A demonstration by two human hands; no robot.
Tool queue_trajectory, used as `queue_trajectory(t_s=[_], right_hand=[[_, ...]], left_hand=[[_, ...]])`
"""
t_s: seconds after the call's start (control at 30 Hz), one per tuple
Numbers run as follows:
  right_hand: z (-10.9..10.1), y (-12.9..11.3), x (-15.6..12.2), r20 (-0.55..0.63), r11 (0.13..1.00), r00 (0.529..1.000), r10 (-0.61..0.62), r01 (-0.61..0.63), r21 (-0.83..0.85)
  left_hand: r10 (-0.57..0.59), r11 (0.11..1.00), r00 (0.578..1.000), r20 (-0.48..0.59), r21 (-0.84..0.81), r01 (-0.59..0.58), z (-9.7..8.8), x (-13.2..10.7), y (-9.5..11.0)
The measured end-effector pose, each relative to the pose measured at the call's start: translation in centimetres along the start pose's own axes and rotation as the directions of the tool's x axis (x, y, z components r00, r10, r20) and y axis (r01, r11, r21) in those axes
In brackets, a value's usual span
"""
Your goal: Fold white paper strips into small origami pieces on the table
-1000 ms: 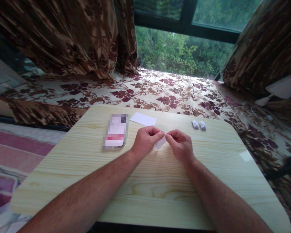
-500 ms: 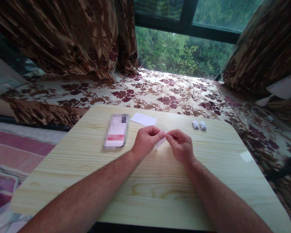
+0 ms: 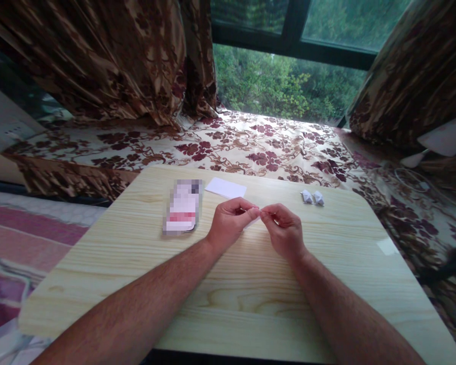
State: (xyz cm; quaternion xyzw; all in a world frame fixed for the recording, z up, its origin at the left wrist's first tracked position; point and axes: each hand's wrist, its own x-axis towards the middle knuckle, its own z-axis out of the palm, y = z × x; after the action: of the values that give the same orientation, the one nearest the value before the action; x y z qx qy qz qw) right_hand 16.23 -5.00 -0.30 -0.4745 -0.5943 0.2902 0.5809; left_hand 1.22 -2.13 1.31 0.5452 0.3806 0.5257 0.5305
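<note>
Over the middle of a pale wooden table (image 3: 231, 304), my left hand (image 3: 230, 223) and my right hand (image 3: 285, 230) meet fingertip to fingertip. Both pinch one small white paper strip (image 3: 254, 221), of which only a sliver shows between the fingers. A flat white paper sheet (image 3: 225, 187) lies just beyond my left hand. Two small folded white paper pieces (image 3: 312, 197) sit side by side at the far right of the table.
A phone (image 3: 182, 208) lies face up left of my hands. Behind the table runs a floral-covered ledge (image 3: 251, 142) under a window, with brown patterned curtains (image 3: 99, 56) on both sides. A patterned rug (image 3: 19, 243) lies to the left.
The paper strip hung down between my hands a second ago; now far less of it shows, drawn up into the pinching fingertips. Hands stay in place.
</note>
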Motion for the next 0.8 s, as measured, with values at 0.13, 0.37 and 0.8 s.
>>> queue_trajectory(t_s=[0.13,0.37,0.8], right_hand=[[-0.04,0.04,-0.05,0.013,1.000,1.000,0.001,-0.001,-0.027],[-0.04,0.02,-0.09,0.003,1.000,1.000,-0.007,0.007,-0.030],[-0.02,-0.14,-0.09,-0.014,0.997,1.000,-0.006,0.005,-0.071]], left_hand=[[0.004,1.000,1.000,0.011,0.002,-0.004,-0.06,-0.09,0.08],[0.013,0.998,1.000,-0.012,0.065,-0.012,-0.12,0.06,-0.30],[0.014,0.998,1.000,0.022,-0.067,-0.013,-0.05,0.24,0.06]])
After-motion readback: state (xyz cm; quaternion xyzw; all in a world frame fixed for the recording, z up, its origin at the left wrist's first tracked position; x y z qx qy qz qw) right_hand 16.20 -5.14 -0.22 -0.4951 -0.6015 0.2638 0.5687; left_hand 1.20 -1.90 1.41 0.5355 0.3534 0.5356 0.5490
